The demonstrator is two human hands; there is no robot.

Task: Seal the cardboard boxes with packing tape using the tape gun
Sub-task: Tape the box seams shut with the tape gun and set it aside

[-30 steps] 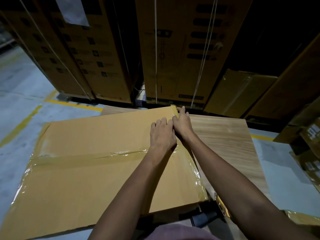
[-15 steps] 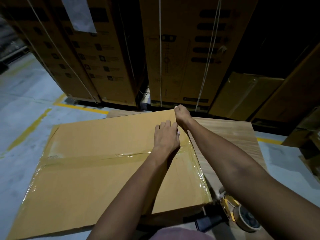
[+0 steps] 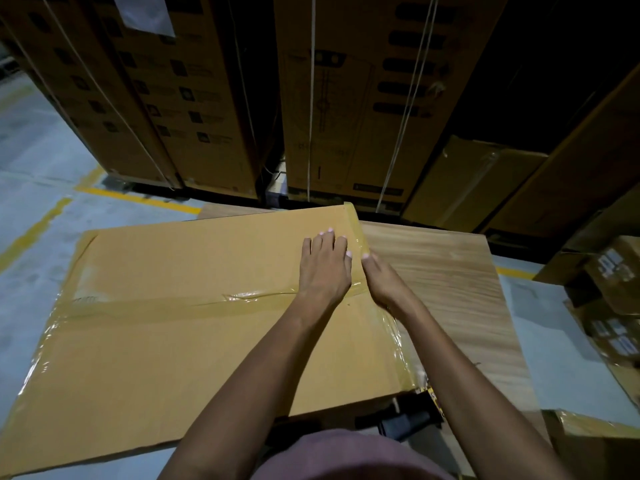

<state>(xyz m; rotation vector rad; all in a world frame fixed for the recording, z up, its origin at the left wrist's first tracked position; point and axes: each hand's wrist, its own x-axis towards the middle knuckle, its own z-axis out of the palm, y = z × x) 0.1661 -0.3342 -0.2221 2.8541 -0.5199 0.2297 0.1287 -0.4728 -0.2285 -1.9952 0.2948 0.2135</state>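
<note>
Both hands (image 3: 349, 271) flat on taped box (image 3: 156, 341), wooden table (image 3: 450, 271), warehouse.

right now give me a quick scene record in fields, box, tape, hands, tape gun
box: flat cardboard box lying on a wooden board
tape: one strip across the top, another down the right edge
left hand: flat on the box top near the far right corner
right hand: fingers straight, pressing the edge tape
tape gun: mostly hidden below the box's near right corner, unheld
</note>
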